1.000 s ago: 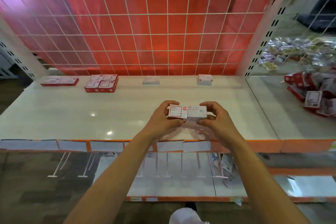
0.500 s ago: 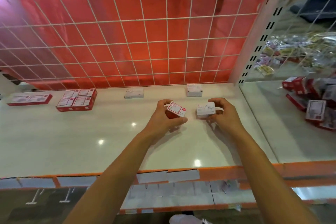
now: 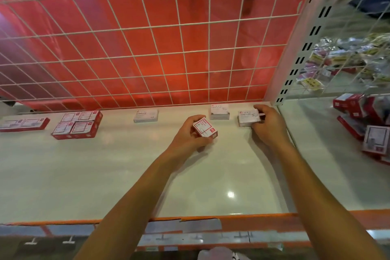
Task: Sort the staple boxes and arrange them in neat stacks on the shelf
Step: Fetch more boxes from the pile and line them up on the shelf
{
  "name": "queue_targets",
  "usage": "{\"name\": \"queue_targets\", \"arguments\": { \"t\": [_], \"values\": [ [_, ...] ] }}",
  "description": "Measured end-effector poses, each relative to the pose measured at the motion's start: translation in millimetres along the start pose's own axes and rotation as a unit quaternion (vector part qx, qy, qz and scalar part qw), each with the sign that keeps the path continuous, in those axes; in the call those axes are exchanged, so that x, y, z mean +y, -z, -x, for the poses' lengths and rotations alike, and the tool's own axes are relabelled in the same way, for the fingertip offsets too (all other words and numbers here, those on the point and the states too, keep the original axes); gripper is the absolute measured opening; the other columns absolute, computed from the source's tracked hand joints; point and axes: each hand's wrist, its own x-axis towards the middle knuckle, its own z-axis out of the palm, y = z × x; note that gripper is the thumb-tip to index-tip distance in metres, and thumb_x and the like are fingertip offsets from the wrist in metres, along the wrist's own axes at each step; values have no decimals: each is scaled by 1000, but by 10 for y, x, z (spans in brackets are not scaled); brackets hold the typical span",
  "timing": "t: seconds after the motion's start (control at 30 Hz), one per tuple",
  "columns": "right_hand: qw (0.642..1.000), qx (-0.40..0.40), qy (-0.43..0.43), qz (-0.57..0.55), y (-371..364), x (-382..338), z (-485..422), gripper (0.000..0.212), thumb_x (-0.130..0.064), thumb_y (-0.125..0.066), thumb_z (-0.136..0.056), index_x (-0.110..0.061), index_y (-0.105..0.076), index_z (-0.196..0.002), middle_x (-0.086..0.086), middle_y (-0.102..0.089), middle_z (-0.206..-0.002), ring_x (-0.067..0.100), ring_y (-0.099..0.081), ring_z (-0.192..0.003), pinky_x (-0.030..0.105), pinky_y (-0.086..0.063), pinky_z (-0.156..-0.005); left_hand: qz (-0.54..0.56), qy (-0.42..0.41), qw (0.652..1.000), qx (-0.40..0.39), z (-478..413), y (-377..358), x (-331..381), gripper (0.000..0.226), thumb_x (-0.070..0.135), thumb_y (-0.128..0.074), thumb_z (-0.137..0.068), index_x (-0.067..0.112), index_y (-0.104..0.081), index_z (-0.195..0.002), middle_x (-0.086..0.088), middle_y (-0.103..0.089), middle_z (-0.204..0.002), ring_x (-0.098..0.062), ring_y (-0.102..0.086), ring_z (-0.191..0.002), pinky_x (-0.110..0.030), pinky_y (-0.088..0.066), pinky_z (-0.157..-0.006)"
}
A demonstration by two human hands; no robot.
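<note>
My left hand (image 3: 191, 136) grips a small red-and-white staple box (image 3: 205, 128) just above the white shelf (image 3: 105, 175), near its middle. My right hand (image 3: 267, 126) holds a white box (image 3: 248, 118) at the back right of the shelf, just right of a short stack of white boxes (image 3: 220, 111). A single white staples box (image 3: 145, 115) lies further left along the back. A block of red-and-white boxes (image 3: 77, 124) and a flat red-and-white row (image 3: 24, 124) sit at the back left.
A white wire grid over a red panel (image 3: 147, 48) closes the back. A perforated white upright (image 3: 295, 48) bounds the shelf on the right. Beyond it, a neighbouring shelf holds loose red boxes (image 3: 363, 122) and bagged goods (image 3: 348, 59). An orange price rail (image 3: 232, 220) runs along the front edge.
Both hands have reached further back and apart, each carrying its box. The right hand has brought the white box next to the white stack; the left one stays mid-shelf.
</note>
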Motion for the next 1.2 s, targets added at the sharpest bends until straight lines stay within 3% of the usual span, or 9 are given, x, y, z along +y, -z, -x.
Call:
{"name": "queue_targets", "arguments": {
  "t": [0.13, 0.2, 0.33, 0.53, 0.8, 1.0, 1.1, 1.2],
  "values": [
    [998, -23, 42, 38, -24, -31, -115, 46, 4, -55, -83, -9, -58, -127, 12, -61, -126, 28, -55, -116, 29, -42, -90, 0, 16, 1000, 16, -7, -44, 57, 67, 11, -84, -66, 32, -51, -120, -10, -54, -118, -32, -58, -109, -45, -56, -85],
    [996, -38, 66, 49, -52, -50, -167, 46, 4, -58, -81, -11, -59, -125, 12, -61, -125, 28, -55, -116, 29, -41, -88, -30, 11, 999, 26, -4, -67, 76, 63, 11, -83, -69, 32, -51, -119, -5, -50, -118, -30, -56, -108, -46, -57, -85],
    [979, -97, 118, 132, -101, -35, -292, 60, -9, -69, -78, -20, -52, -134, 8, -44, -141, 32, -37, -130, 41, -31, -106, -64, -5, 997, 42, 5, -79, 105, 57, 15, -82, -71, 38, -51, -114, -1, -49, -119, -28, -55, -108, -43, -58, -82],
    [977, -103, 164, 93, -155, -92, -354, 47, -5, -70, -74, -19, -65, -119, 5, -66, -114, 25, -56, -105, 39, -43, -95, -58, -12, 996, 64, 11, -96, 159, 61, 10, -78, -76, 33, -44, -122, 9, -49, -112, -20, -54, -102, -35, -59, -80],
    [978, -96, 155, 106, -188, -108, -352, 46, -6, -68, -78, -21, -63, -121, 5, -62, -120, 27, -47, -113, 33, -35, -97, -33, -42, 996, 66, 21, -115, 165, 56, 2, -76, -76, 35, -47, -111, 8, -53, -110, -16, -58, -100, -28, -57, -70],
    [977, -101, 155, 108, -217, -103, -372, 46, -7, -68, -77, -23, -64, -120, 4, -64, -117, 28, -50, -111, 36, -39, -97, -38, -39, 996, 66, 14, -123, 171, 65, 2, -74, -77, 33, -48, -127, 1, -51, -123, -20, -53, -113, -28, -58, -78],
    [974, -111, 150, 131, -204, -110, -367, 47, -10, -66, -79, -23, -61, -124, 2, -59, -123, 27, -43, -117, 32, -34, -97, -47, -32, 996, 69, 7, -129, 168, 66, 3, -72, -80, 34, -46, -131, 1, -48, -128, -19, -50, -116, -29, -58, -81],
    [975, -59, 177, 123, -211, -207, -248, 45, -7, -61, -79, -19, -62, -122, 3, -54, -127, 24, -37, -123, 32, -31, -102, -46, -37, 996, 71, 5, -107, 135, 65, -1, -69, -80, 33, -48, -132, 3, -49, -124, -16, -51, -114, -25, -57, -79]
  ]
}}
